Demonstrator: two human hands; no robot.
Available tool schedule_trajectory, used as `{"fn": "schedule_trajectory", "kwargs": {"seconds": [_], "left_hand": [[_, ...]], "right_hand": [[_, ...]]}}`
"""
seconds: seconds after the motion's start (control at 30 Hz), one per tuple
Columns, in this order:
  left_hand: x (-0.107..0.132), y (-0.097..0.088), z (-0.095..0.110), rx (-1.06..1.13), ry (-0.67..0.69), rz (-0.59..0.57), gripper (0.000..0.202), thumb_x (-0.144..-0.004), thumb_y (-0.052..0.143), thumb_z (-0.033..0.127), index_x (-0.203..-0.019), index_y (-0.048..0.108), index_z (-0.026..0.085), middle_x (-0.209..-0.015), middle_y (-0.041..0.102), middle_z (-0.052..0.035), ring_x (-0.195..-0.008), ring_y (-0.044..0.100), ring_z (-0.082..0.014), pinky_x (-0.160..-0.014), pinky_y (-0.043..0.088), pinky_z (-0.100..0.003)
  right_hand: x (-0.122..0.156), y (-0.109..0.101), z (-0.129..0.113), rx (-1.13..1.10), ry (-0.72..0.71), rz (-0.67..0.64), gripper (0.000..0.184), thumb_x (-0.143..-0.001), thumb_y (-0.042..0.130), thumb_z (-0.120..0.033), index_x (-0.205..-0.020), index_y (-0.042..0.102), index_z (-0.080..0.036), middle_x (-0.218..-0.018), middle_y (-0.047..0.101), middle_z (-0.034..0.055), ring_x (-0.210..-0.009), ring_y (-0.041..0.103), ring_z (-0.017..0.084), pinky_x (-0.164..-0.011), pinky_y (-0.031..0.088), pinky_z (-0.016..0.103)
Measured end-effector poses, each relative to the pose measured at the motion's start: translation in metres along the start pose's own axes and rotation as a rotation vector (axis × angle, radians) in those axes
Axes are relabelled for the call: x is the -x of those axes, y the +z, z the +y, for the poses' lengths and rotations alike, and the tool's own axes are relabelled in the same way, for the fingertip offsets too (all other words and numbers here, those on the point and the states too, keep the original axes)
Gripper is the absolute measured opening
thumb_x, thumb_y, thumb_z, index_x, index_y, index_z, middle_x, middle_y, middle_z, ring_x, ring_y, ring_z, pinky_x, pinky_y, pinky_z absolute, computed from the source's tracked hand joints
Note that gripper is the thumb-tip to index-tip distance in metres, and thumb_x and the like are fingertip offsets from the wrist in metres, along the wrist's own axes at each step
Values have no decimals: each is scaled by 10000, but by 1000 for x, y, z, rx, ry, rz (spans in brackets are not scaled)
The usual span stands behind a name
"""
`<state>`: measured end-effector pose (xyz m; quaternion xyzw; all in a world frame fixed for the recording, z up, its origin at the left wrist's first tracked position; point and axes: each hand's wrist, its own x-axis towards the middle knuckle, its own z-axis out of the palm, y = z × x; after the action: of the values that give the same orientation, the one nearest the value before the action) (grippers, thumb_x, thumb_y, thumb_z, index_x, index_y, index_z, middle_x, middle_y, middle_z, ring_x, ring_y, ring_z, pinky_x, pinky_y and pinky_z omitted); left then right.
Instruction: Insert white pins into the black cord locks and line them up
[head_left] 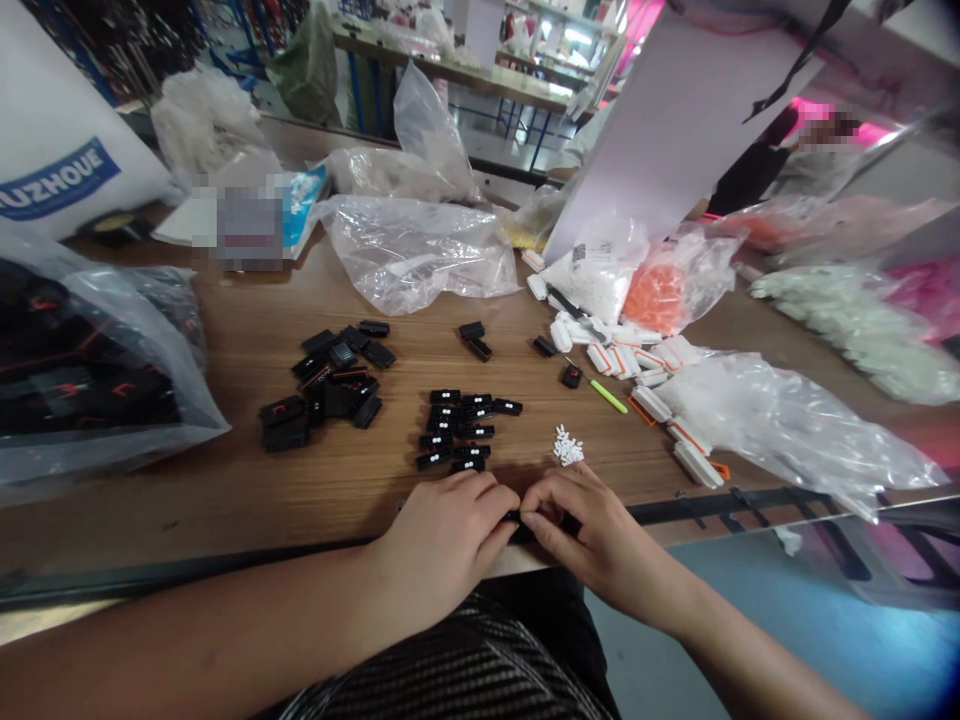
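Note:
At the table's front edge my left hand [450,530] is closed, its thumb and fingers pinching a small black plastic part [513,516]. Most of that part is hidden behind the fingers. My right hand [589,520] meets it from the right, thumb and forefinger pressed together at the part's end; whatever lies between those fingertips is too small to make out. Just beyond the hands is a group of black plastic parts [457,425] with paired white dots. A small pile of white pins [568,447] lies beyond my right hand.
Black casings [337,375] are heaped at left, near a clear bag [82,390] of black parts. To the right lie a yellow-green stick [608,396], white-and-orange pieces [611,360] and plastic bags [780,410]. A white post [652,120] rises behind; another person [757,165] is beyond.

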<state>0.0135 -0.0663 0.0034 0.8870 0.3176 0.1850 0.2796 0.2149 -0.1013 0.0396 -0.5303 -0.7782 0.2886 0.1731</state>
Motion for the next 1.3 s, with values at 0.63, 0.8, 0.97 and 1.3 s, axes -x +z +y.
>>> {"fn": "schedule_trajectory", "kwargs": {"seconds": [0.63,0.8,0.97,1.3], "left_hand": [[0,0,-1,11,-13,-12,67,-957,574,224,-934,623,184,-913,652,-22,-877,633,-218,-779,538,-393],[1,0,-1,13,-14,-20,63,-959,570,225,-942,619,188,-916,651,-19,-881,632,-216,-780,535,-388],[0,0,0,-11,-29,-30,83,-953,583,232,-888,605,185,-888,643,-16,-866,630,-215,-756,535,-376],[1,1,-1,17,-28,-17,52,-946,585,212,-962,633,199,-939,668,-19,-895,642,-218,-801,544,-401]], "right_hand": [[3,5,3,91,-16,13,105,-951,527,-213,-872,595,-214,-776,641,-6,-749,547,159,-799,379,336],[0,4,1,101,-58,23,102,-957,520,-206,-879,586,-205,-777,636,-12,-734,542,145,-791,369,324],[-2,2,-5,222,-152,49,170,-948,515,-182,-827,635,-187,-733,630,3,-712,554,146,-793,345,336],[7,5,-2,331,-258,104,177,-903,540,-147,-908,708,-205,-769,672,27,-760,575,177,-779,332,369]]}}
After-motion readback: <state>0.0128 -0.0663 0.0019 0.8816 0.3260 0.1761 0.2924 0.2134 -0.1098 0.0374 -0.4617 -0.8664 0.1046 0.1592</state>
